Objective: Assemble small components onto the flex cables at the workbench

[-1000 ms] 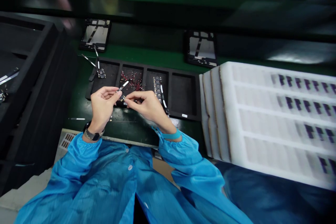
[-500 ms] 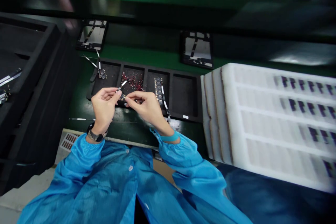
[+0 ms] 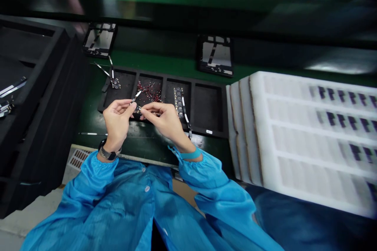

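Observation:
My left hand [image 3: 117,119] and my right hand [image 3: 162,118] meet over the near edge of a black compartment tray [image 3: 206,129]. Both pinch one small dark circuit part with a white-tipped strip [image 3: 137,102] between their fingertips. Behind the hands, one tray compartment holds a pile of small red pieces [image 3: 149,89]. Another holds a row of small boards [image 3: 178,100], and the leftmost holds a board with ribbon strips [image 3: 113,80]. The rightmost compartment looks empty.
White foam trays [image 3: 309,133] with rows of dark parts are stacked at the right. Black trays [image 3: 32,98] stand stacked at the left. Two dark framed panels [image 3: 99,39] [image 3: 215,55] lie on the green belt behind. A loose strip [image 3: 87,133] lies on the bench.
The hands stay pinched on the same small part and shift only slightly. The view has drifted a little, nothing else moved.

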`<state>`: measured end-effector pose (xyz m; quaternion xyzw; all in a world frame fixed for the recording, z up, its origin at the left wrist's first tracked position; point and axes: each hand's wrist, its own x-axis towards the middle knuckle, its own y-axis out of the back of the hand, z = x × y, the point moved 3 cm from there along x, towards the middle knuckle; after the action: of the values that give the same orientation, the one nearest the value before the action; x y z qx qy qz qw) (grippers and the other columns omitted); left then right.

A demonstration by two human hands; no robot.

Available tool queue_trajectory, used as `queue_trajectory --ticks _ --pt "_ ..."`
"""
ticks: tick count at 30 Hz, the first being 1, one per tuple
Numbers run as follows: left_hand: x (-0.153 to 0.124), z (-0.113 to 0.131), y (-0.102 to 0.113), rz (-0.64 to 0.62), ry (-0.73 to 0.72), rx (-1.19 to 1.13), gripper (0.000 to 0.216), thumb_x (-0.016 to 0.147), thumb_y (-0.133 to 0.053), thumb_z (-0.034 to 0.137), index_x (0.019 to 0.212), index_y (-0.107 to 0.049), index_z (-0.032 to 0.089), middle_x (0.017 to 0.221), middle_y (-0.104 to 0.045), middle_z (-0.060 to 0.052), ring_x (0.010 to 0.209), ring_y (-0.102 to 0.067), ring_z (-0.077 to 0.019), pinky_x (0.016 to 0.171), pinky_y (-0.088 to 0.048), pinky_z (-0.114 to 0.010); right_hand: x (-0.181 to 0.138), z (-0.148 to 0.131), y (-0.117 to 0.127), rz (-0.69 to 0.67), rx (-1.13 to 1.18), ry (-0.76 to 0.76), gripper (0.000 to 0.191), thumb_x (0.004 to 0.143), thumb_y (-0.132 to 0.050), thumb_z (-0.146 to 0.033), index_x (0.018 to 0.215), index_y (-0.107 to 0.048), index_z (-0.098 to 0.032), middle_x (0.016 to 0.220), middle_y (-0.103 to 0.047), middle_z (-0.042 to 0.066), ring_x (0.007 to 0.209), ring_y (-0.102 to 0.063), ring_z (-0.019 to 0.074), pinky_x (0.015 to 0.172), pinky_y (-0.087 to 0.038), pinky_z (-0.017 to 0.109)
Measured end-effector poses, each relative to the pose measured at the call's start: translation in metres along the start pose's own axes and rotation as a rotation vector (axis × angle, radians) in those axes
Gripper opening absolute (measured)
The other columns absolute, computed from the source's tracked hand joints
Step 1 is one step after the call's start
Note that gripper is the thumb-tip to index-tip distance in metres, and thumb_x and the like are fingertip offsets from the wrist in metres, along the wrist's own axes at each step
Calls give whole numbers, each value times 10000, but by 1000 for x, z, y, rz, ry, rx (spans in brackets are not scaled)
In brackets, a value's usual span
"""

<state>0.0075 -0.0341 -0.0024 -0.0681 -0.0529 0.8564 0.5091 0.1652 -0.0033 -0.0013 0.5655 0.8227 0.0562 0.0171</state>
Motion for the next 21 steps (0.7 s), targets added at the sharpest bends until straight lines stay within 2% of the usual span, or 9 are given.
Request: queue_trajectory --ticks 7,12,14,17,19,21 --pt "5 0 -1 -80 83 -63 304 645 -930 302 842 -759 146 740 -754 -40 593 -652 -116 579 -525 -245 5 2 7 -102 124 -58 417 821 -868 -585 885 -790 -181 810 -804 71 780 -773 222 777 -617 347" --pt "0 -2 -1 -112 87 -95 279 656 -935 269 836 -760 148 719 -743 -30 588 -645 -126 593 -531 -277 8 4 6 -134 133 -66 392 825 -864 -561 874 -784 -181 817 -794 74 782 -755 222 776 -609 355" --pt "5 0 -4 -119 46 -53 223 697 -921 249 839 -773 162 734 -747 -31 603 -645 -140 597 -522 -299 11 6 10 -88 88 -53 347 838 -851 -519 907 -791 -184 839 -790 72 805 -738 222 773 -595 352" --pt "44 17 -17 -89 -159 87 125 803 -869 193 908 -800 188 791 -753 -30 687 -660 -172 673 -526 -342 16 10 29 77 0 -19 288 863 -806 -419 1040 -793 -192 873 -760 47 841 -693 200 790 -568 335" --pt "96 37 -29 -26 -366 206 96 873 -821 153 954 -795 196 850 -748 -28 832 -681 -207 831 -545 -378 16 14 48 143 -19 -10 312 880 -748 -336 1160 -768 -200 908 -742 33 850 -665 183 803 -555 329" --pt "162 59 -39 33 -517 315 140 888 -798 85 950 -755 202 991 -752 -28 1094 -651 -230 1083 -483 -400 13 20 64 128 2 -23 363 887 -691 -274 1242 -735 -209 969 -751 38 821 -645 169 783 -550 328"
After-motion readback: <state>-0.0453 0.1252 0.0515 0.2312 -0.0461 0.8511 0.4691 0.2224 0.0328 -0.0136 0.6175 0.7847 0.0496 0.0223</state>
